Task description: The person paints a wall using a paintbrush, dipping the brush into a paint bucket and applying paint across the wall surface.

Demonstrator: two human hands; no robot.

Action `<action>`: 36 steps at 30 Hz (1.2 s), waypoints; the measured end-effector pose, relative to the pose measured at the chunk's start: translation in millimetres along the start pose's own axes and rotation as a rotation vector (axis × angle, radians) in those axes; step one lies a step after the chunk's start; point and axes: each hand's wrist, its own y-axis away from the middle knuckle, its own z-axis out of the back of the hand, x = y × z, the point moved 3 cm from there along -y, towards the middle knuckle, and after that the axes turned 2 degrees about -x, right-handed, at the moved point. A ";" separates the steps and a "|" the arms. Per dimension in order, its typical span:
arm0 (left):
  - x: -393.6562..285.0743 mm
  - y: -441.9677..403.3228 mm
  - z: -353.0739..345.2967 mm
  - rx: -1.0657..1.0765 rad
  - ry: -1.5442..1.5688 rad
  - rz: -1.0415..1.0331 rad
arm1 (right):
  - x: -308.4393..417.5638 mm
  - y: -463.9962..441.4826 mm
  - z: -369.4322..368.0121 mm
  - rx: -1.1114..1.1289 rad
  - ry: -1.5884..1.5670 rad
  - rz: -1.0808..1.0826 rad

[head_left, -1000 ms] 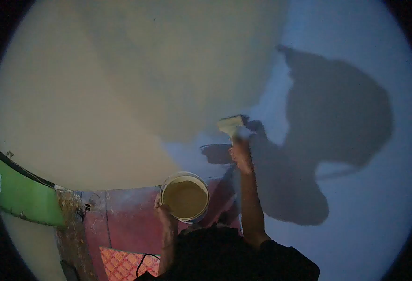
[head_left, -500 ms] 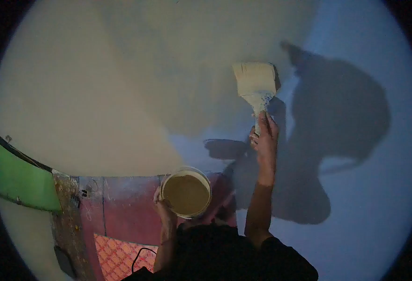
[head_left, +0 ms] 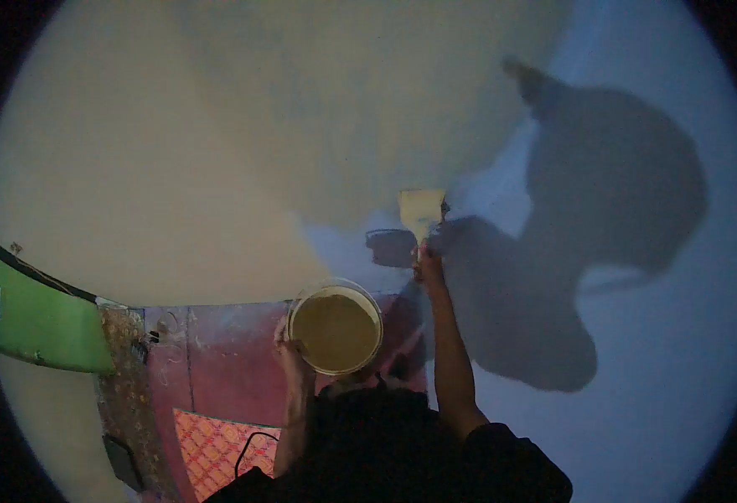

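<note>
My right hand (head_left: 428,267) is closed round the handle of a wide paintbrush (head_left: 422,207), whose pale, paint-covered bristles point up against the wall. Yellowish-beige paint (head_left: 159,168) covers the wall's left and upper middle, while the right side of the wall (head_left: 670,352) is blue. Lower down, my left hand (head_left: 289,339) grips the left side of a round paint bucket (head_left: 378,334). Brownish-beige paint (head_left: 335,331) shows inside it. Some of the left fingers are hidden by the bucket.
Below the wall lies a reddish floor (head_left: 234,352) with an orange patterned mat (head_left: 222,440) and a dark cable on it. A green curved panel (head_left: 46,323) is at the left, beside a brown strip (head_left: 125,386). My large shadow (head_left: 611,184) falls on the blue wall.
My right hand has brought the paintbrush down and slightly left along the wall, closer to the bucket. The bucket in my left hand sits slightly higher in view.
</note>
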 end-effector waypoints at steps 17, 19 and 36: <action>-26.3 -2.9 7.2 -0.020 -0.105 -0.049 | 79.4 261.5 22.1 -0.100 0.391 0.066; 8.9 -14.5 2.7 -0.028 -0.102 -0.039 | 125.7 263.2 6.7 -0.093 0.457 0.185; 9.1 -13.2 -3.4 0.068 -0.183 -0.140 | 101.4 231.2 -77.2 0.275 1.083 0.480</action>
